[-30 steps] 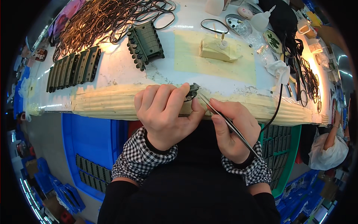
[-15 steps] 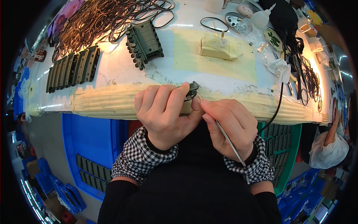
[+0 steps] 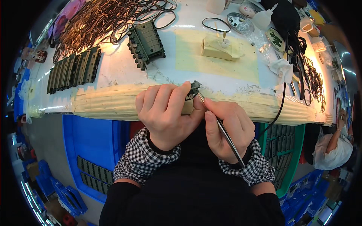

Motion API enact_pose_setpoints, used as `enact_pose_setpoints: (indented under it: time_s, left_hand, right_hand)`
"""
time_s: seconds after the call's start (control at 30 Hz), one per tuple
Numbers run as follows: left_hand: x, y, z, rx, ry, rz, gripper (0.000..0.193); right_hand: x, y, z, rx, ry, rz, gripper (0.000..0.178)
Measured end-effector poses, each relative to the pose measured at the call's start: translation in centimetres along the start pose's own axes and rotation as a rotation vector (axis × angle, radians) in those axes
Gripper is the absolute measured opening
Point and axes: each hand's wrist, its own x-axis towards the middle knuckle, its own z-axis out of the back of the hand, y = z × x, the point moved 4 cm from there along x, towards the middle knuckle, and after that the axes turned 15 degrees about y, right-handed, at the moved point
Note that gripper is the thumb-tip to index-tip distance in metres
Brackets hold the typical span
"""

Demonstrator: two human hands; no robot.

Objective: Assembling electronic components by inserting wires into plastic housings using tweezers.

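My left hand (image 3: 164, 113) is closed around a small dark green model part (image 3: 193, 90) with little round wheels, above the table's front edge. Only its far end shows past the fingers; the rest is hidden in my grip. In my right hand (image 3: 230, 128) I pinch slim silver tweezers (image 3: 227, 136), slanting from my wrist up to the left. Their tip meets or nearly meets the right side of the part. On the table beyond my left hand lies a larger green model piece (image 3: 151, 40) with rows of small wheels along its sides.
Long green pieces (image 3: 73, 69) line up at the left beside a heap of brown rubber bands (image 3: 98, 26). A taped block (image 3: 217, 51) holds a small cup. A black cable (image 3: 283, 101) hangs at right. Blue (image 3: 88, 135) and green (image 3: 301, 150) bins flank me below.
My right hand has shifted slightly left and the tweezers have turned a little in its fingers. The tip has moved slightly up along the part. My left hand stays nearly still.
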Motion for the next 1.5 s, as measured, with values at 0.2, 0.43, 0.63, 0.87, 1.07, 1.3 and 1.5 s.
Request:
enact_pose_setpoints:
  time_s: [0.2, 0.43, 0.63, 0.87, 1.07, 1.3, 1.5]
  left_hand:
    - [-0.1, 0.0, 0.0, 0.003, -0.022, -0.012, 0.026]
    - [-0.4, 0.0, -0.3, 0.017, -0.029, -0.031, 0.026]
    - [-0.2, 0.1, -0.1, 0.025, -0.02, -0.018, 0.028]
    - [-0.3, 0.3, -0.3, 0.026, -0.028, -0.019, 0.028]
    - [-0.1, 0.2, -0.1, 0.011, 0.004, -0.019, 0.026]
    - [-0.2, 0.1, 0.1, 0.0, 0.024, -0.015, 0.025]
    - [-0.2, 0.1, 0.1, 0.0, 0.021, -0.013, 0.024]
  right_hand:
    - [0.1, 0.6, -0.4, -0.185, 0.044, 0.104, 0.022]
    - [0.4, 0.8, -0.4, -0.34, 0.122, 0.241, 0.024]
    - [1.0, -0.7, 1.3, 0.035, 0.171, 0.054, 0.018]
    - [0.4, -2.1, 1.6, 0.246, 0.178, -0.111, 0.016]
    - [0.8, -2.6, 1.5, 0.276, 0.211, -0.056, 0.016]
    - [3.4, -3.3, 2.8, 0.308, 0.466, 0.075, 0.015]
    - [4.7, -4.4, 3.1, 0.504, 0.603, -0.016, 0.012]
